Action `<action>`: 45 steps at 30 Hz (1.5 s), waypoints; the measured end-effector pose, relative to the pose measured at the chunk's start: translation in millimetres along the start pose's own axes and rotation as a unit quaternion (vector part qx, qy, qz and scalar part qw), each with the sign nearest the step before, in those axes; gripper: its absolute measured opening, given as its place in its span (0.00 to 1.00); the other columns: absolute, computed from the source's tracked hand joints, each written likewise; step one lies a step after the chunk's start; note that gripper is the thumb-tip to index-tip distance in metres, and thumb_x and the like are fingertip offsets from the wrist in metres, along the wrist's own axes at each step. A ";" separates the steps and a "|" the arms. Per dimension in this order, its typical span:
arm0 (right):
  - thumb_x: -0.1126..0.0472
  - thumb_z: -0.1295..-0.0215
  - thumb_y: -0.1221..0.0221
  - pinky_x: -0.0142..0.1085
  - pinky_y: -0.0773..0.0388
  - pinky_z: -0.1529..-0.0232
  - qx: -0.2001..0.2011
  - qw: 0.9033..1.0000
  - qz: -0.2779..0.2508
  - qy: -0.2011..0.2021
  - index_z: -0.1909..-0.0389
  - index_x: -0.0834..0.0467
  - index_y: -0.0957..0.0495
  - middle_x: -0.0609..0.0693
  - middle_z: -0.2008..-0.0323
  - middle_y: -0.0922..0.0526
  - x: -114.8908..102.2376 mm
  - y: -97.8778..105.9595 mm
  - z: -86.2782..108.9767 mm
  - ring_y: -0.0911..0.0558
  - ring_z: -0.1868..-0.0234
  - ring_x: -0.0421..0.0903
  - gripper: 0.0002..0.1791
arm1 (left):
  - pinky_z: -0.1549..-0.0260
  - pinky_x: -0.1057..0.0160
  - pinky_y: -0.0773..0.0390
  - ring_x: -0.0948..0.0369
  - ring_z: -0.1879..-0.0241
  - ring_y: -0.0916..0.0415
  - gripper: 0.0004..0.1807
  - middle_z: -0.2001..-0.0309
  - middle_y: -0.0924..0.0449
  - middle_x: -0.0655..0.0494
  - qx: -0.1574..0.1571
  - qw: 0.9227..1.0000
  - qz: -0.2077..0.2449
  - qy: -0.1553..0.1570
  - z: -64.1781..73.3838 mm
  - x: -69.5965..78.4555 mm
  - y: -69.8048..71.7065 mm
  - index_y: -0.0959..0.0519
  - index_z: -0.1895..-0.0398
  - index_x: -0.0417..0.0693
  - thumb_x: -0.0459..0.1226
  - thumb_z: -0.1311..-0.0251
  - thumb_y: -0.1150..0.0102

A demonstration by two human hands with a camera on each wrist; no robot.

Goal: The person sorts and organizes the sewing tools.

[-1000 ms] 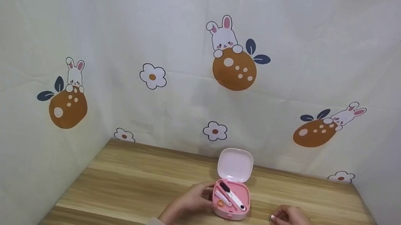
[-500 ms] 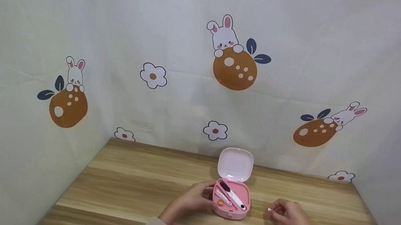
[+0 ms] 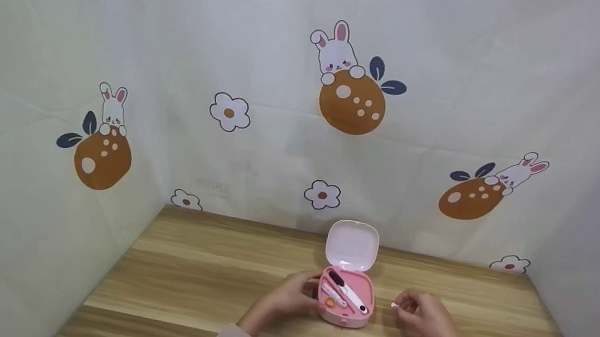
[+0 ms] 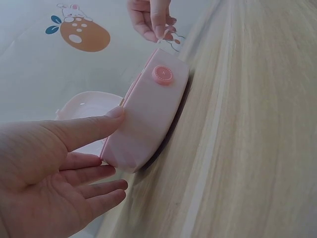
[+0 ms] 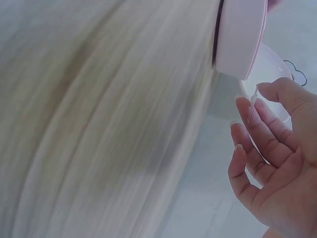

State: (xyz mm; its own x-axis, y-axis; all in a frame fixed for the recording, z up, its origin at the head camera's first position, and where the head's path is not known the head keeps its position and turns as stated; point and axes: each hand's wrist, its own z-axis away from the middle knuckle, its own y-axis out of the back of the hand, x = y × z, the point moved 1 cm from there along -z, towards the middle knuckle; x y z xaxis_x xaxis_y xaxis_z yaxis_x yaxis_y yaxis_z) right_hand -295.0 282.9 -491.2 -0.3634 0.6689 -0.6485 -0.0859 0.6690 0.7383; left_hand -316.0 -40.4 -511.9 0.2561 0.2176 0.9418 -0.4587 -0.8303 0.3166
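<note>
An open pink case (image 3: 344, 319) stands on the table with its pale lid (image 3: 352, 246) tipped back. Inside lie a white tool with a black end (image 3: 357, 301), a small white marked strip (image 3: 332, 295) and an orange ring (image 3: 330, 302). My left hand (image 3: 294, 294) rests against the case's left side; in the left wrist view, its thumb (image 4: 91, 130) touches the rim and the other fingers stretch out nearly straight. Right of the case, my right hand (image 3: 428, 314) pinches a small thin white piece (image 5: 252, 101) between thumb and forefinger, above the table. Its exact kind cannot be told.
The wood-grain table (image 3: 198, 270) reaches back to a printed cloth wall (image 3: 268, 153) close behind the lid. Cloth also bounds the table on the left and right sides.
My right hand has moved left and slightly away from me, bringing the small white piece closer to the case. The left hand and the case have stayed put.
</note>
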 end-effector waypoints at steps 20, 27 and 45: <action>0.71 0.43 0.34 0.28 0.20 0.68 0.034 0.999 0.001 0.026 0.66 0.65 0.15 0.49 0.71 0.13 -20.5 -17.4 -26.4 0.20 0.70 0.37 0.04 | 0.27 0.41 0.30 0.38 0.28 0.30 0.42 0.28 0.28 0.34 -0.004 1.000 -0.003 0.001 0.6 0.4 -0.2 0.34 0.23 0.33 0.23 0.44 0.31; 0.70 0.41 0.34 0.28 0.22 0.68 0.032 0.999 -0.018 -0.001 0.64 0.64 0.14 0.48 0.71 0.15 -26.3 -22.5 -35.7 0.21 0.69 0.41 0.05 | 0.27 0.41 0.30 0.38 0.28 0.30 0.43 0.27 0.28 0.34 0.000 1.000 -0.006 0.014 0.8 0.5 0.3 0.35 0.22 0.34 0.25 0.43 0.31; 0.70 0.39 0.31 0.28 0.24 0.69 0.055 0.998 -0.028 -0.024 0.63 0.64 0.15 0.49 0.71 0.17 -39.1 -39.5 -51.9 0.22 0.67 0.44 0.05 | 0.27 0.40 0.30 0.39 0.29 0.29 0.41 0.30 0.25 0.35 0.006 1.000 -0.013 -0.009 -1.1 -3.0 0.8 0.31 0.24 0.35 0.23 0.45 0.30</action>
State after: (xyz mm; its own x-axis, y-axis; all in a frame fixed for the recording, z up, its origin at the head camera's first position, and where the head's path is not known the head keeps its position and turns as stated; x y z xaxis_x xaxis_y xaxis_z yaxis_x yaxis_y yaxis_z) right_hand -325.6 213.5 -485.3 -0.3157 0.6426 -0.6982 -0.0023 0.7353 0.6777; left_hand -318.1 -41.1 -514.4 0.2838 0.2304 0.9308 -0.4406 -0.8308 0.3400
